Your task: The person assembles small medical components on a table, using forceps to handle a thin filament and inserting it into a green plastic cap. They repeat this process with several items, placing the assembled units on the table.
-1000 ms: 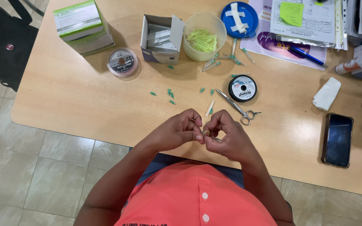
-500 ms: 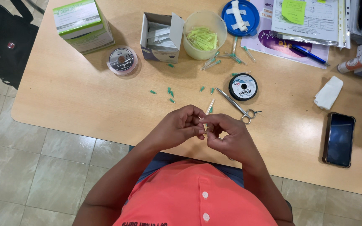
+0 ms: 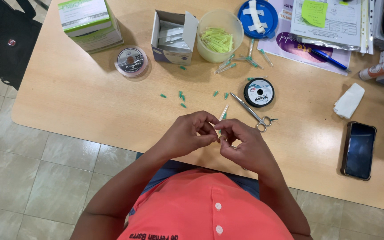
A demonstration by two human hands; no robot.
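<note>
My left hand [image 3: 187, 133] and my right hand [image 3: 244, 144] meet fingertip to fingertip over the near edge of the wooden table [image 3: 90, 106]. Between the fingertips they pinch a thin clear needle tube with a green tip [image 3: 222, 114], which sticks out past the fingers; how each hand grips it is partly hidden. Small metal scissors [image 3: 252, 112] lie just beyond my right hand. A black spool of thread [image 3: 259, 92] sits behind them. Several tiny green caps [image 3: 181, 96] are scattered on the table ahead of my left hand.
At the back stand a clear tub of green-tipped needles [image 3: 219, 34], an open white box [image 3: 173, 37], a green-and-white carton [image 3: 89, 22], a silver spool [image 3: 131, 61] and a blue lid [image 3: 258, 17]. Papers, a pen [image 3: 330, 60], a white tissue [image 3: 349, 100] and a phone [image 3: 358, 150] lie right.
My hands stay together at the table edge, with only small finger movements on the needle tube. Nothing on the table has moved.
</note>
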